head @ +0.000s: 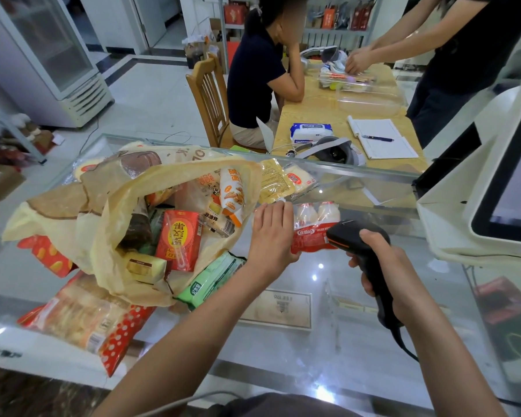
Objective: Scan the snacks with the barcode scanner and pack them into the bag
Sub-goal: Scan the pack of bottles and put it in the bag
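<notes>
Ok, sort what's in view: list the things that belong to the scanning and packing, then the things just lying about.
Job: barcode scanner in right hand; bottle pack in left hand; bag; red carton; green packet.
Lying about: notebook; pen; wipes pack; headset; chair.

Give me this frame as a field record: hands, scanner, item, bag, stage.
left hand: holds one end of the bottle pack
right hand: grips the barcode scanner
barcode scanner: corded, head close to the pack's red label
bottle pack: small white bottles in red-printed wrap, over the glass counter, outside the bag
bag: yellowish plastic, lying open on the counter, several snacks inside, including a red carton
stage: scanning; pack not yet bagged
</notes>
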